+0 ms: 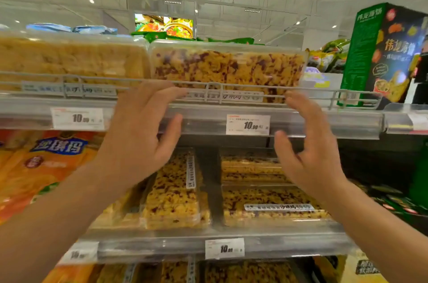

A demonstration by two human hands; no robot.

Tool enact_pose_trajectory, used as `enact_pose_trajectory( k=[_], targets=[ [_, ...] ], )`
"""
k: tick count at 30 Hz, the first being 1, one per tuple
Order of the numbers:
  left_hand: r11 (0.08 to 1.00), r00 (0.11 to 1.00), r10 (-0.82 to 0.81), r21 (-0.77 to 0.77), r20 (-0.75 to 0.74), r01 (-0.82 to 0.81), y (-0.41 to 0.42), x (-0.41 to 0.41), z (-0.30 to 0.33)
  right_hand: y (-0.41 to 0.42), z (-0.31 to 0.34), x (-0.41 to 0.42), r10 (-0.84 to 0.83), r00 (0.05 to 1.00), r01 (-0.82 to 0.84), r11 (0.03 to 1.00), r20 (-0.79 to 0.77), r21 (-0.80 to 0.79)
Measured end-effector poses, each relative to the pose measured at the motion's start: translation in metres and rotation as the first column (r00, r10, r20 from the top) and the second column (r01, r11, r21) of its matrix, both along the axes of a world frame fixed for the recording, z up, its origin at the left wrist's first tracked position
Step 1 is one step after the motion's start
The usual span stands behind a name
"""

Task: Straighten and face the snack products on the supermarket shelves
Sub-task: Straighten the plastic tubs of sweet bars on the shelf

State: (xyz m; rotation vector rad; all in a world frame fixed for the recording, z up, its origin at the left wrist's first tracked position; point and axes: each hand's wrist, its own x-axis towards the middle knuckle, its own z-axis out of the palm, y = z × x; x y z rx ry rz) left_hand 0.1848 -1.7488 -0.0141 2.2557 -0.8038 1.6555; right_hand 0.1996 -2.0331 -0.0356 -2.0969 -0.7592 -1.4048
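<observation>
Head view: a person's left hand (143,130) and right hand (308,143) rise toward a clear plastic box of red-flecked snack bars (228,69) on the top shelf, fingers spread apart and straight, gripping nothing; the left fingertips (178,92) lie at the wire guard rail (231,88) that fences the shelf's front edge, though whether they touch the box behind it cannot be told. The box sits lengthwise behind that rail, just beside a second clear box of plain golden snack (69,58) on its left, the two nearly touching.

The likely risk lies in the rail: any pull forward could jam the box against the wire or tip its lid upward, and a push from one hand alone would probably skew it into its neighbour. Price tags (247,124) clipped along the shelf strip hang directly below the hands and could be knocked loose.

A tall green and black carton (379,51) stands to the right of the box with a gap between them. On the shelf below, more flecked boxes (271,204) lie at mixed angles, one turned end-on (176,190), and appear to need facing; orange bags (46,162) fill the left side
</observation>
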Motion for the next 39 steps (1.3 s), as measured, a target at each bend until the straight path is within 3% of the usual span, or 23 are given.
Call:
enact_pose_trajectory(
  k=[4,7,10,15,18,20,21,23,25,27,28,30,33,39],
  targets=[
    [0.996,0.949,-0.072,-0.072,-0.308,0.053,0.017,-0.018,-0.089,0.046,-0.077,-0.007,0.113,0.973,-0.165,0.949,-0.200,-0.269],
    [0.998,0.884,0.014,-0.046,-0.468,-0.040,0.023,-0.014,-0.125,0.083,-0.105,-0.001,0.134,0.949,-0.218,0.933,-0.286,-0.288],
    [0.995,0.869,0.095,0.055,-0.486,-0.078,0.025,-0.010,-0.139,0.104,-0.118,0.007,0.118,0.940,-0.217,0.930,-0.320,-0.295],
    [0.998,0.849,0.053,0.052,-0.526,-0.031,0.025,-0.005,-0.139,0.117,-0.127,0.011,0.053,0.938,-0.172,0.929,-0.342,-0.328],
    [0.997,0.836,-0.008,-0.073,-0.549,-0.039,0.021,-0.014,-0.150,0.117,-0.131,0.010,0.066,0.929,-0.177,0.943,-0.363,-0.282],
    [0.967,0.853,-0.114,-0.254,-0.509,-0.023,0.016,-0.030,-0.164,0.117,-0.132,0.007,0.075,0.926,-0.180,0.950,-0.371,-0.257],
    [0.920,0.863,-0.186,-0.392,-0.469,-0.014,0.012,-0.039,-0.172,0.117,-0.131,0.005,0.068,0.923,-0.173,0.952,-0.379,-0.251],
    [0.743,0.873,-0.295,-0.668,-0.387,-0.045,0.008,-0.052,-0.183,0.119,-0.130,0.001,0.042,0.922,-0.150,0.955,-0.385,-0.255],
    [0.422,0.802,-0.469,-0.891,-0.370,-0.165,0.006,-0.054,-0.184,0.122,-0.130,-0.004,0.007,0.927,-0.118,0.955,-0.374,-0.274],
    [0.111,0.546,-0.775,-0.918,-0.319,-0.380,0.005,-0.048,-0.174,0.125,-0.130,-0.008,-0.013,0.927,-0.097,0.957,-0.376,-0.272],
    [0.036,0.412,-0.877,-0.888,-0.248,-0.459,0.006,-0.045,-0.171,0.127,-0.131,-0.010,-0.013,0.925,-0.095,0.960,-0.380,-0.264],
    [-0.028,0.273,-0.952,-0.848,-0.139,-0.529,0.011,-0.039,-0.166,0.130,-0.133,-0.015,-0.007,0.926,-0.092,0.966,-0.379,-0.242],
    [-0.070,0.197,-0.980,-0.858,-0.036,-0.508,0.011,-0.040,-0.162,0.136,-0.138,-0.026,0.007,0.934,-0.079,0.979,-0.357,-0.189],
    [-0.191,0.246,-0.966,-0.869,0.083,-0.457,0.007,-0.042,-0.156,0.147,-0.141,-0.048,-0.003,0.947,-0.061,0.981,-0.321,-0.187]
  ],
)
